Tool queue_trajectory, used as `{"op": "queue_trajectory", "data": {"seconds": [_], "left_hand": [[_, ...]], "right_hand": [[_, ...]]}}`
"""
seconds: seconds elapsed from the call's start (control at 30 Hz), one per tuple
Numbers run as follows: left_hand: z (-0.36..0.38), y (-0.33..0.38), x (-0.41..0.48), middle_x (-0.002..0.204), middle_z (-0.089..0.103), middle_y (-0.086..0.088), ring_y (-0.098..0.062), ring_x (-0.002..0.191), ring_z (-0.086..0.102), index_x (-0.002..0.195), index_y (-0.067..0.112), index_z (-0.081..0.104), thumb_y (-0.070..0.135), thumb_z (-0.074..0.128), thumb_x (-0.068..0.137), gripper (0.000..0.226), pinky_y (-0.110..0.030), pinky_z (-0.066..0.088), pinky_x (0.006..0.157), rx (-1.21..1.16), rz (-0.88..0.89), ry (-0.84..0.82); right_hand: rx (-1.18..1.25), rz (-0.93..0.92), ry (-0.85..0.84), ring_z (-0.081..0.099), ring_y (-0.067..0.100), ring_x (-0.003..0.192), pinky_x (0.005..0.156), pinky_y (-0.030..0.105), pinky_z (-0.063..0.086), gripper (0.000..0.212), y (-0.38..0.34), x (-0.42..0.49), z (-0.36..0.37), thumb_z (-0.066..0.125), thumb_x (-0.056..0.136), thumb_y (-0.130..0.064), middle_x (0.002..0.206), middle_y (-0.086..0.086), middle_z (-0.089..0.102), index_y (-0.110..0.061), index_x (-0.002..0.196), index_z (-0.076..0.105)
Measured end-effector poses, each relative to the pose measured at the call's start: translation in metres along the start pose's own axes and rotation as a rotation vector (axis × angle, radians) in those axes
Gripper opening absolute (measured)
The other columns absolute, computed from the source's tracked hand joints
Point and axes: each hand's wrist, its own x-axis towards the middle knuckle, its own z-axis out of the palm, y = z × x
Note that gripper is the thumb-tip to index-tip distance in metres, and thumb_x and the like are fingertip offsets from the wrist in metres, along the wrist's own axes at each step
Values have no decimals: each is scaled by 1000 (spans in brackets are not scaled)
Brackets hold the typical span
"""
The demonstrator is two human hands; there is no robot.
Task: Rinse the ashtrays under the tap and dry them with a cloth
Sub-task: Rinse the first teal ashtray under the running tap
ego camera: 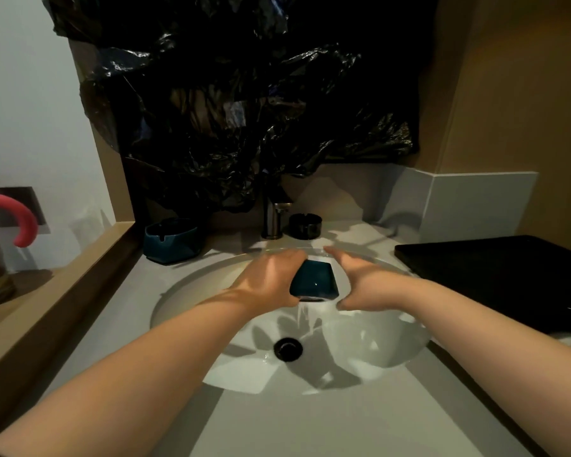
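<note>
A dark teal ashtray [314, 280] is tipped over above the white sink basin [192, 291], and water pours from it toward the drain [287, 348]. My left hand [267, 279] grips its left side. My right hand [360, 278] sits at its right side with the fingers spread, touching or just off it. A second teal ashtray [170, 239] stands on the counter at the back left. A small black ashtray [305, 225] stands right of the dark metal tap [272, 219]. No cloth can be made out.
A black tray [495, 275] lies on the counter at the right. Black plastic sheeting [244, 110] hangs over the wall behind the tap. A wooden ledge [63, 282] runs along the left, with a pink hook-shaped handle [20, 219] beyond it.
</note>
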Motion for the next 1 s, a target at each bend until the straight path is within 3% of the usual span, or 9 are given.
{"op": "queue_trajectory", "data": {"seconds": [0.07,0.13,0.23,0.37,0.47,0.6,0.7,0.87,1.0], "left_hand": [[-4,14,-2,108,58,9,-16,95,58,118,28,47,34,74,71,54,-27,47,74,-21,-53,-23],[-10,28,-5,106,60,9,-17,95,60,118,31,47,36,74,70,55,-31,51,77,-40,-81,-32],[-19,36,-12,112,58,9,-16,100,58,122,34,46,38,74,71,58,-32,50,82,-37,-79,-22],[-27,35,-28,117,52,13,-10,106,51,132,35,43,36,82,66,76,-24,44,86,-333,-220,4],[-27,33,-33,99,60,13,-8,94,61,121,28,55,24,82,70,57,-11,47,69,-571,-337,-52],[-16,28,-34,101,72,-11,-24,89,71,119,6,60,25,77,79,48,-36,60,74,-1342,-768,-139],[-16,28,-33,110,67,-15,-31,97,66,120,9,56,29,72,82,45,-41,58,68,-1644,-960,-121],[-13,22,-35,115,65,-17,-36,104,64,120,13,56,31,71,84,43,-44,58,75,-1693,-1087,-152],[-13,23,-33,117,65,-16,-35,105,64,120,12,56,32,70,84,43,-41,59,71,-1661,-1060,-201]], "right_hand": [[-16,-50,102,48,18,122,90,25,45,97,1,-9,6,77,72,-26,141,-4,41,-27,148,16],[-21,-92,227,57,19,105,76,26,47,67,1,-13,13,76,71,-27,114,-4,55,-25,126,39],[2,-91,364,59,19,84,59,25,40,40,-1,-20,16,72,72,-24,88,-7,57,-26,99,42],[87,-72,355,60,16,87,66,24,48,52,-3,-31,12,77,68,-25,96,-5,62,-26,111,48],[224,-63,264,61,15,94,76,27,54,63,-3,-31,0,80,68,-24,107,-3,62,-26,123,50],[643,72,195,65,18,98,80,35,56,68,4,-28,-15,74,80,-24,117,6,64,-24,139,41],[795,181,149,68,20,95,80,37,57,60,6,-28,-11,67,86,-35,119,7,63,-21,138,41],[1009,295,-28,71,27,88,78,38,58,51,-7,-23,0,52,90,-52,106,10,63,-16,126,50],[981,328,16,70,28,82,72,34,60,35,-19,-18,6,60,90,-34,104,11,61,-14,119,56]]}}
